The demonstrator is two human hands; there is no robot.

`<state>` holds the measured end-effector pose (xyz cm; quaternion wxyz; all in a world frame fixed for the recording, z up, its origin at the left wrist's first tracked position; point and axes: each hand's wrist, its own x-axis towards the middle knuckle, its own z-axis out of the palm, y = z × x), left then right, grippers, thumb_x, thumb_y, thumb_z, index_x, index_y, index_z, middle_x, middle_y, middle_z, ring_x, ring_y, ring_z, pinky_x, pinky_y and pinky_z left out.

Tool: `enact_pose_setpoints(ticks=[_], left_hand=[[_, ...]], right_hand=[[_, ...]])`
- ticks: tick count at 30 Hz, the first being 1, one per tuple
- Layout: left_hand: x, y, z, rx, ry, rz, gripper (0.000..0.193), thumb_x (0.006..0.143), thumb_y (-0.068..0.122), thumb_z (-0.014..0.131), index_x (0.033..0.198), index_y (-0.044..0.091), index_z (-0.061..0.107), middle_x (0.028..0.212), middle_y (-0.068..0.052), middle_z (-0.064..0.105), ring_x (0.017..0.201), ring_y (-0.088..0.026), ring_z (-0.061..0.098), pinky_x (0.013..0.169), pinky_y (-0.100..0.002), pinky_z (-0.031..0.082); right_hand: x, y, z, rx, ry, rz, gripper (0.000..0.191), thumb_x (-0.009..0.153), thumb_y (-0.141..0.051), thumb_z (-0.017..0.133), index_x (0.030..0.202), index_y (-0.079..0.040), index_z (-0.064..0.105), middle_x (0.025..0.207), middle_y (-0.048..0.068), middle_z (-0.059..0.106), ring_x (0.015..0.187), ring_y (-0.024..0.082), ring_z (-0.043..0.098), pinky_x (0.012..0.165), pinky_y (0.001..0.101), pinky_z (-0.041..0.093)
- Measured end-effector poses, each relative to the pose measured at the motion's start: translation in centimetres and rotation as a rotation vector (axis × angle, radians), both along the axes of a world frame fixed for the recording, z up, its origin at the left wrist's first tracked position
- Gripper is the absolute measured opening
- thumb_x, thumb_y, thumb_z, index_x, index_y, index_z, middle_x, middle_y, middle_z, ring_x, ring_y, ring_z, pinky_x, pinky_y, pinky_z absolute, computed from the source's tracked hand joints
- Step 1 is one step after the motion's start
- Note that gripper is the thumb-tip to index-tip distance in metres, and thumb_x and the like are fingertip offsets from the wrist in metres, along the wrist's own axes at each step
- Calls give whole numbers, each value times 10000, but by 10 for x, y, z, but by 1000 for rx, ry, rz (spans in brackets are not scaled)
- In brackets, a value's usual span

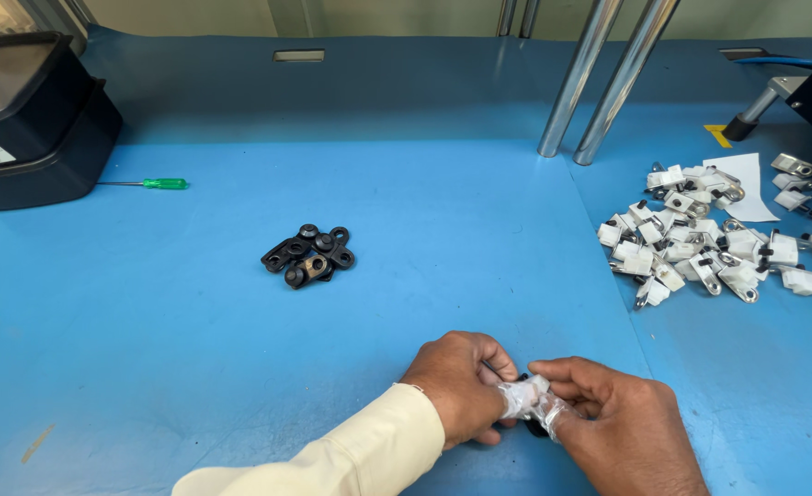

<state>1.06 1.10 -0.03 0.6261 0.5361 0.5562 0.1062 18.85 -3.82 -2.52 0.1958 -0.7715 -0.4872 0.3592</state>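
Note:
My left hand (458, 384) and my right hand (619, 418) meet at the bottom of the head view, low over the blue work surface (424, 230). Together they pinch a small black part (523, 378) that is mostly hidden between the fingers. Fingertips on both hands are wrapped in clear tape or thin film. A cream sleeve (351, 455) covers my left forearm. A small heap of black metal brackets and washers (309, 256) lies ahead and to the left, out of touch.
A pile of white plastic and silver metal clips (700, 243) spreads at the right, over a white paper sheet (752, 182). Two chrome poles (599, 83) rise at the back. A black bin (29, 119) stands far left, a green-handled screwdriver (159, 184) beside it.

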Motion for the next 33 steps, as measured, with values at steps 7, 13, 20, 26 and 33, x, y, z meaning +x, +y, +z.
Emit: enact_pose_setpoints(ticks=[7,13,20,26,33], left_hand=[[2,1,-15,17,-77,52,143,833,23,782,941,21,689,847,-83,748,717,-131,750,546,-240,602],[-1,8,-19,-16,-144,28,95,884,2,724,963,-23,677,851,-129,758,676,-155,753,524,-234,597],[-4,25,-20,-111,-90,-75,161,873,-60,672,1029,-19,682,899,-141,770,718,-167,770,528,-212,611],[3,10,-27,-153,-155,110,145,896,-27,671,1037,8,670,917,-134,769,715,-171,762,507,-236,592],[5,24,-29,-271,-90,115,110,917,-2,647,1008,18,706,909,-144,785,664,-159,764,487,-237,597]], right_hand=[[-2,4,5,-51,90,-63,385,878,71,700,1222,-83,782,1053,109,778,995,174,769,941,292,654],[0,5,4,-88,75,-61,369,898,65,692,1227,-78,780,1072,104,774,1011,170,761,947,284,646],[10,4,-14,2,140,-61,459,847,105,692,1235,-122,785,1062,89,788,1007,152,780,918,296,648],[10,0,-24,42,112,-48,503,849,96,695,1271,-161,787,1098,66,794,1020,156,770,949,294,642],[13,2,-25,-27,137,-64,464,864,99,689,1251,-136,791,1094,92,786,1038,181,764,957,317,644]])
